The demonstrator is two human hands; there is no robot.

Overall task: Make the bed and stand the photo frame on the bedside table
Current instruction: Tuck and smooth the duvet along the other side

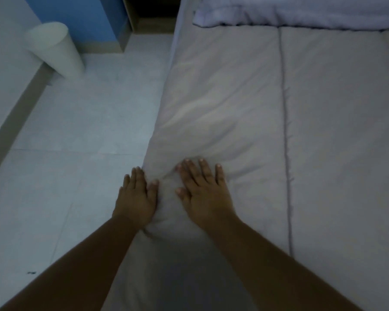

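Both bare forearms reach to flat, open hands, left hand [136, 196] on the near left edge and right hand [203, 191] pressing the soft, light-looking quilt [222, 104], best gathered along that edge.

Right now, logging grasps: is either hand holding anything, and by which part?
Nothing held: left hand and right hand lie flat on the grey duvet edge.

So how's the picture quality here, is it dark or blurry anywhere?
Head view: dim and bluish, soft throughout; the bin leans from wide-angle distortion; both hands are sharp enough to count fingers on the duvet; no glare.
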